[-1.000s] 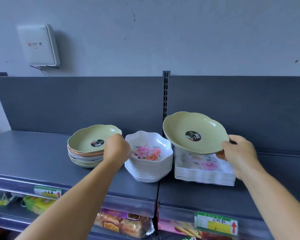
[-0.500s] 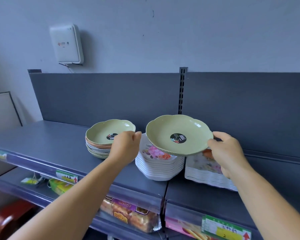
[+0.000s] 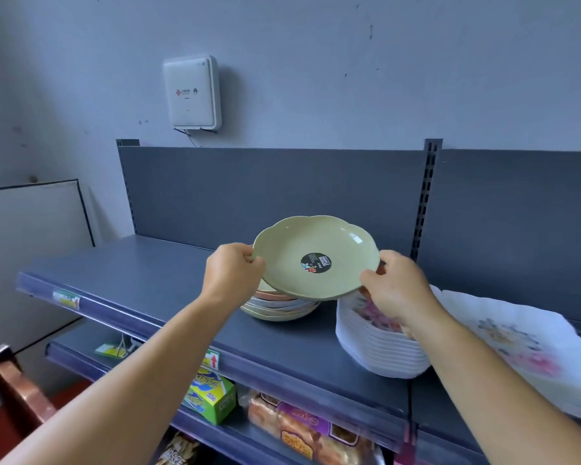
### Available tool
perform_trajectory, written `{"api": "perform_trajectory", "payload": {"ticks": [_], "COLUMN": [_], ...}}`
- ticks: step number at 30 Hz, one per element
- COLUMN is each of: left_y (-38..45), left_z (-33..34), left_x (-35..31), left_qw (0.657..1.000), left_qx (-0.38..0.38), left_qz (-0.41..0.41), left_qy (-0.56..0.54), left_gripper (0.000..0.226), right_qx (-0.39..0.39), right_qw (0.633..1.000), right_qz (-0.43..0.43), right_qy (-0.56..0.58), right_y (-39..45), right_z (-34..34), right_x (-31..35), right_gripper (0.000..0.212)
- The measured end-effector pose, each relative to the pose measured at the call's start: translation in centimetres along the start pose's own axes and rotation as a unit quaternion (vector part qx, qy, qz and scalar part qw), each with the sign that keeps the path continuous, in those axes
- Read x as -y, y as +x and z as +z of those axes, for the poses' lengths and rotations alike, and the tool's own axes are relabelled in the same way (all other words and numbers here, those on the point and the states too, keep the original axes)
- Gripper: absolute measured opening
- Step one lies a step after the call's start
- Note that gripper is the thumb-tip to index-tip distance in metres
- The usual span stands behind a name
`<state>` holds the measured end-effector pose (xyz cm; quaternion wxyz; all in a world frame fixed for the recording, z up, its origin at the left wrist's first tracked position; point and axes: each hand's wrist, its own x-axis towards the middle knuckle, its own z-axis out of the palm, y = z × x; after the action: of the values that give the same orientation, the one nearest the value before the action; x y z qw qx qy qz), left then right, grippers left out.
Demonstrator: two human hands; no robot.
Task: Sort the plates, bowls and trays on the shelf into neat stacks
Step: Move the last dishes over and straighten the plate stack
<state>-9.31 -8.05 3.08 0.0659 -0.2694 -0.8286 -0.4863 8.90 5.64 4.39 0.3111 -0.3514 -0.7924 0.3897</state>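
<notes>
On the grey shelf point(image 3: 168, 280), I hold the green scalloped plate point(image 3: 312, 256) just above the pastel plate stack point(image 3: 279, 308), my left hand point(image 3: 233, 273) and right hand point(image 3: 396, 286) pinching opposite rims. Next: lower it centred, then let go.

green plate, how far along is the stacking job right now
Done: three piles stand on the shelf: the pastel plate stack, the floral bowl stack and the floral tray stack. In hand: the left hand and right hand grip the green plate by its rim, just above the pastel stack. Left: setting it down there.
</notes>
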Motion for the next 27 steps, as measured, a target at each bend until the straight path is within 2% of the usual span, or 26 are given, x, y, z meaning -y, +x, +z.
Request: {"api": "perform_trajectory", "payload": {"ticks": [4, 13, 18, 23, 27], "left_y": [3.6, 8.7, 9.7, 10.4, 11.1], "left_z": [-1.6, -0.8, 0.2, 0.9, 1.1], "left_x": [3.5, 7.7, 8.6, 9.3, 9.0], "left_qw": [1.000, 0.995, 0.990, 0.985, 0.980], "left_qx": [0.008, 0.099, 0.139, 0.168, 0.190], "left_qz": [-0.006, -0.001, 0.018, 0.035, 0.016], "left_qy": [0.017, -0.009, -0.003, 0.029, 0.051], "left_gripper": [0.021, 0.015, 0.031, 0.019, 0.023], "right_qx": [0.006, -0.022, -0.027, -0.029, -0.032], "right_qw": [0.999, 0.982, 0.965, 0.963, 0.971], "right_qz": [0.019, 0.085, 0.111, 0.127, 0.135], "right_qy": [-0.042, -0.165, -0.234, -0.235, -0.196], "right_y": [1.0, 3.1, 3.1, 3.0, 3.3], "right_z": [4.9, 12.0, 13.1, 14.0, 14.4], "right_x": [2.4, 3.7, 3.9, 3.6, 3.2], "right_gripper": [0.024, 0.038, 0.044, 0.052, 0.056]}}
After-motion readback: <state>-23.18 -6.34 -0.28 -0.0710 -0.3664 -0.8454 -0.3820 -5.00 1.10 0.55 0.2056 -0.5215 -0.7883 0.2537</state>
